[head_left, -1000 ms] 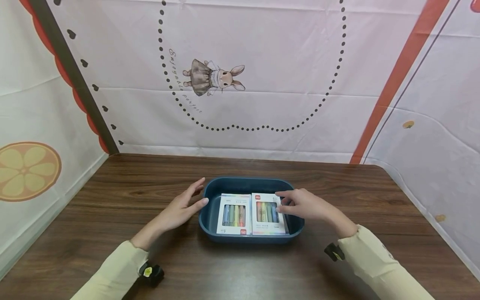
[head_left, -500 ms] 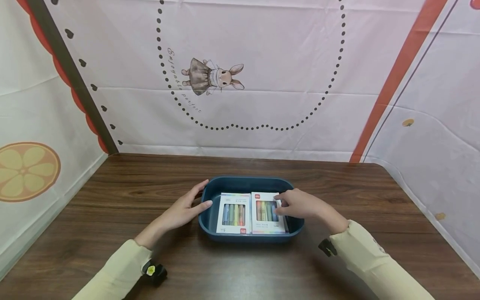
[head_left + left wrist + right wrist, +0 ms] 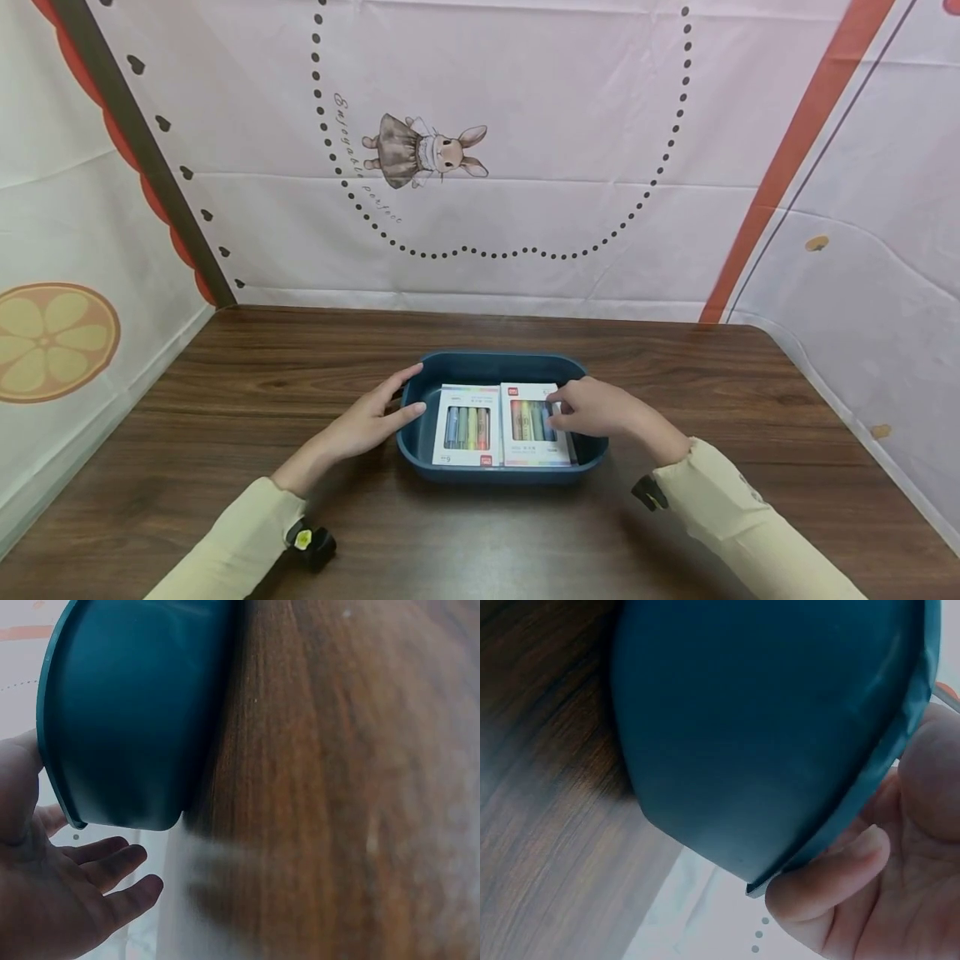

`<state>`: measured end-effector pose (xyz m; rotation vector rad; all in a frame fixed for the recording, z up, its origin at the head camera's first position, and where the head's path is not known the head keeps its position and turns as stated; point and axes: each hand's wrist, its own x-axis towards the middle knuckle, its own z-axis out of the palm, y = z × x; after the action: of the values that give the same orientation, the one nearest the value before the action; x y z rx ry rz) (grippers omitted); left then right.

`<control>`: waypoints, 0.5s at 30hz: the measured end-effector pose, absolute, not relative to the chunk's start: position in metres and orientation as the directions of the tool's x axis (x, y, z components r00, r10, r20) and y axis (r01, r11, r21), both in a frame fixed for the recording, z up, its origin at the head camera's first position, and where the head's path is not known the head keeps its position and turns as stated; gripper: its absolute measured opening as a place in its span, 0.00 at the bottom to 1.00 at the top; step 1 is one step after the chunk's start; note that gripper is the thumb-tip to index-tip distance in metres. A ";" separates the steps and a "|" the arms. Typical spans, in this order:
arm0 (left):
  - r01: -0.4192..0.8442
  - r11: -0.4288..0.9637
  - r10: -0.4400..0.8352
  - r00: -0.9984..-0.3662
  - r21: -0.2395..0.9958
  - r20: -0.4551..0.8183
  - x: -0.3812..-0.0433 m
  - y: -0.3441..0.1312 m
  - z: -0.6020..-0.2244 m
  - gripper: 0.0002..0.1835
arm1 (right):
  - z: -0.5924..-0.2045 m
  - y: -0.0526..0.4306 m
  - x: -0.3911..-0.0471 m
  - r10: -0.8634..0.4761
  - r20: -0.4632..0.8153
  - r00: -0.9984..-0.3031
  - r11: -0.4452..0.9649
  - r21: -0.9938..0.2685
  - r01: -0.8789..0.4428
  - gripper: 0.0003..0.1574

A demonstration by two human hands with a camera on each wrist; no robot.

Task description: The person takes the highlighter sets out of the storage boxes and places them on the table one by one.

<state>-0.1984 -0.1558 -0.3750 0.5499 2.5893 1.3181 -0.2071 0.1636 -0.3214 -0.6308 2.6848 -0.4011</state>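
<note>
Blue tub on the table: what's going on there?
A person's left grip is at the left end of the blue tub on a wooden table. The right grip reaches over the opposite end to the right-hand white box; whether it holds that box isn't clear. The left-hand white box lies beside it, and both are inside the tub.

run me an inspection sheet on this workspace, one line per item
surface: wood-grain table, bin standing on it
job's things: blue bin holding two windowed crayon boxes side by side, left box and right box
clutter: nothing seen
grip: left hand at the bin's left rim, fingers spread; right hand reaches over the right rim to the right box, contact unclear
cables: nothing seen
surroundings: white printed cloth behind and at both sides
</note>
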 end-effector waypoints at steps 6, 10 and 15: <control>0.232 0.534 0.406 -0.914 0.813 -0.006 -0.198 -0.156 -0.375 0.36 | -0.319 0.161 -0.209 -0.459 -0.301 -0.836 0.874 -0.324 -0.363 0.26; 0.234 0.526 0.408 -0.913 0.817 -0.001 -0.198 -0.156 -0.375 0.36 | -0.317 0.160 -0.211 -0.464 -0.313 -0.829 0.874 -0.313 -0.371 0.26; 0.229 0.518 0.408 -0.913 0.824 -0.003 -0.198 -0.156 -0.374 0.37 | -0.317 0.158 -0.210 -0.483 -0.318 -0.816 0.863 -0.332 -0.382 0.26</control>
<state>-0.1978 -0.1556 -0.3742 0.5438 2.5615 1.3469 -0.2104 0.1579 -0.3165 -0.6405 2.6403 -0.3566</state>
